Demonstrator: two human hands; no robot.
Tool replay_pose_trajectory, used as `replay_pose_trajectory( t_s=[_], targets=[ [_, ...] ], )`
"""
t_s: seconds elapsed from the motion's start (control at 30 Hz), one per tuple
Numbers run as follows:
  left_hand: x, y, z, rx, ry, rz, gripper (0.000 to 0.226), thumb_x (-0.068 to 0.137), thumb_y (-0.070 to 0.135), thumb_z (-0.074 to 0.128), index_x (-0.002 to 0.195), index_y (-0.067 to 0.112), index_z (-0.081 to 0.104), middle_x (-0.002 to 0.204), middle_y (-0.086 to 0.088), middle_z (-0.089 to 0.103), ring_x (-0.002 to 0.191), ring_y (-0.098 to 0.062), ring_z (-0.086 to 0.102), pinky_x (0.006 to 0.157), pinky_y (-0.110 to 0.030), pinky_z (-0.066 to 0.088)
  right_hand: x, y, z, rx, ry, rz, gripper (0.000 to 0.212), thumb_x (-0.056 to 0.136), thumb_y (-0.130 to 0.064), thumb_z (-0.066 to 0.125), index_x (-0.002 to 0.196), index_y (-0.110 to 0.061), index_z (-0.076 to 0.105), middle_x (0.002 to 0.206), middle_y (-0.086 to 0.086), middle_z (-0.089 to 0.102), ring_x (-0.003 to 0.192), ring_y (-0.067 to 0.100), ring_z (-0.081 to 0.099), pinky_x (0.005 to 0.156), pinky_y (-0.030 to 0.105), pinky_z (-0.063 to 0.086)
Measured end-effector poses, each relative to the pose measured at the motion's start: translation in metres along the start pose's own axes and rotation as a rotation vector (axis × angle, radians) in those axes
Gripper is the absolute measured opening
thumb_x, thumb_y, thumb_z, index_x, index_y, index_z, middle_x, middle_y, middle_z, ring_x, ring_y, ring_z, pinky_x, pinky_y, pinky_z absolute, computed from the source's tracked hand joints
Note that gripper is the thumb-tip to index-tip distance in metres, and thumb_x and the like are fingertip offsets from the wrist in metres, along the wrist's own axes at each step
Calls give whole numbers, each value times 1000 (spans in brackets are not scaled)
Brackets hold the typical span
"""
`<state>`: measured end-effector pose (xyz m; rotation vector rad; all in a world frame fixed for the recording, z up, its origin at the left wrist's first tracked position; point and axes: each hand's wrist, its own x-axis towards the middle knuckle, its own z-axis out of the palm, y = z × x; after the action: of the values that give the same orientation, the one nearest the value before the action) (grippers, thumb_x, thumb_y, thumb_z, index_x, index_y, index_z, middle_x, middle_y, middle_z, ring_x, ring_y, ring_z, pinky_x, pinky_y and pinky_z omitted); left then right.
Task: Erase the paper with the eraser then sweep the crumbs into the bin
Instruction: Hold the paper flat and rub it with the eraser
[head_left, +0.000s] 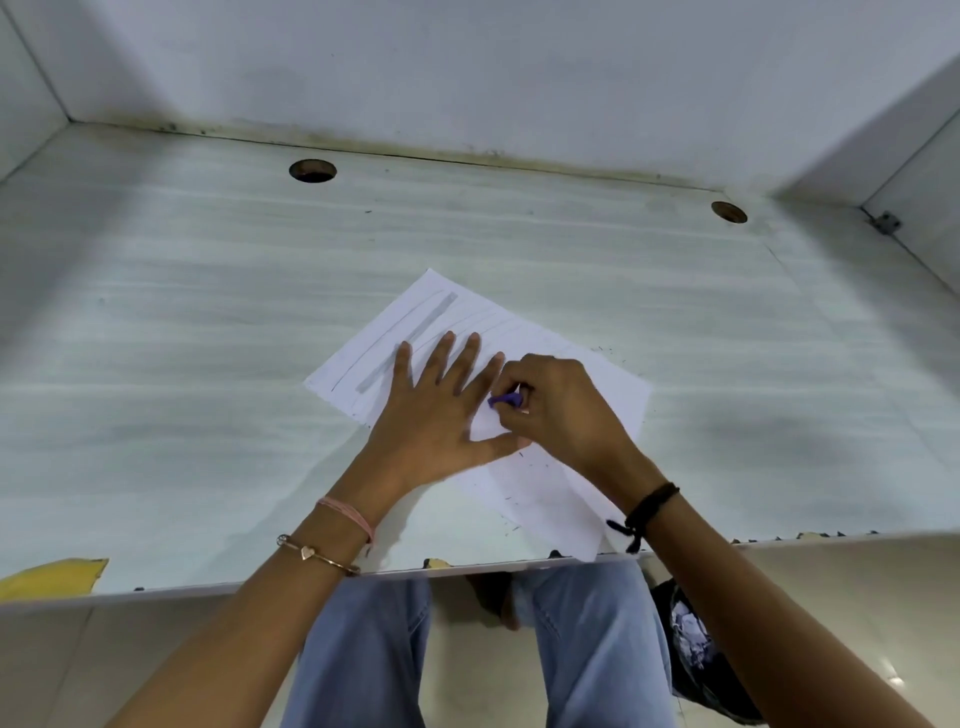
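A pale desk (208, 312) with faint grey wood-grain streaks fills the middle of the view. Two round cable holes are cut near its far edge, one at far left (312, 170) and one at far right (729, 212). Dark grime (363, 143) runs along the seam where the desk meets the white back wall (467, 62). A white side panel (924, 171) closes the right, with a small metal bracket (885, 222) at its base. On the near left edge the surface is chipped, showing a yellow patch (54, 576), possibly bare board. Below the desk are legs in blue jeans (363, 660) and a glossy pale floor (831, 597).
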<state>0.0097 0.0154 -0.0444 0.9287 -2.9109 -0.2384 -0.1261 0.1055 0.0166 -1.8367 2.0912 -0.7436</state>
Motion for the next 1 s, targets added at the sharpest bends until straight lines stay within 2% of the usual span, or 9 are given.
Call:
replay_pose_trajectory(
  t_s=[0.17, 0.3, 0.47, 0.57, 0.67, 0.73, 0.8, 0.9, 1.0],
  targets=[
    [-1, -1, 0, -40, 7, 4, 100, 71, 91, 3, 154, 37, -9, 162, 3, -18, 148, -21, -21, 115, -60, -13, 17, 19, -12, 6, 132, 134, 10, 72, -3, 68, 77, -10, 71, 69, -4, 62, 60, 9, 53, 59, 24, 42],
    [-1, -1, 0, -7, 5, 7, 104, 67, 91, -2, 155, 35, -9, 162, 2, -18, 149, -21, -20, 116, -60, -11, 0, 4, -1, -9, 20, 16, 9, 72, -5, 68, 78, -13, 70, 68, -5, 60, 61, 8, 52, 60, 20, 41],
    [-1, -2, 0, -42, -1, 8, 100, 70, 91, 2, 154, 37, -9, 162, 3, -18, 148, -20, -21, 116, -60, -12, 15, 26, -10, 111, 169, 188, 6, 74, -2, 68, 75, -8, 69, 68, 0, 63, 56, 9, 49, 57, 23, 43],
    [-2, -1, -1, -41, -2, -1, 100, 70, 91, 1, 154, 38, -10, 162, 4, -19, 148, -19, -22, 116, -59, -12, 10, 29, -5, 224, 189, 240, 4, 78, -3, 68, 78, -6, 66, 71, 3, 66, 58, 9, 52, 57, 18, 44],
    [-3, 1, -5, -75, -17, -19, 95, 73, 89, 2, 154, 40, -6, 163, 7, -16, 148, -16, -22, 116, -58, -14, -1, 35, -8, 491, 288, 368, 4, 83, -6, 69, 87, -5, 67, 78, -4, 69, 66, 2, 61, 63, 12, 49],
    [-5, 5, -9, -98, -34, -47, 96, 71, 90, 0, 154, 41, -1, 164, 9, -10, 149, -15, -17, 116, -58, -13, -7, 36, -10, 628, 346, 420, 8, 86, -8, 67, 92, -2, 65, 78, -5, 68, 63, 4, 61, 60, 11, 48],
    [-7, 9, -14, -75, -27, -74, 99, 67, 90, -2, 154, 42, 8, 164, 8, 3, 150, -19, -4, 116, -60, -5, -12, 34, -10, 637, 347, 425, 9, 87, -7, 66, 93, 0, 65, 79, -2, 68, 62, 7, 61, 57, 10, 46],
    [-5, 17, -19, 14, 90, -77, 101, 66, 93, 4, 146, 40, 33, 149, 1, 34, 139, -26, 25, 110, -59, 16, -17, 31, -7, 598, 315, 405, 6, 85, -3, 66, 91, 0, 65, 82, 3, 68, 66, 10, 61, 58, 12, 48],
    [6, 25, -12, -22, 163, -39, 111, 62, 98, 6, 135, 26, 49, 145, -3, 41, 138, -27, 30, 110, -62, 13, -18, 26, -4, 416, 264, 342, 6, 81, -1, 68, 86, -5, 67, 76, -2, 66, 62, -1, 58, 61, 10, 47]
  ],
)
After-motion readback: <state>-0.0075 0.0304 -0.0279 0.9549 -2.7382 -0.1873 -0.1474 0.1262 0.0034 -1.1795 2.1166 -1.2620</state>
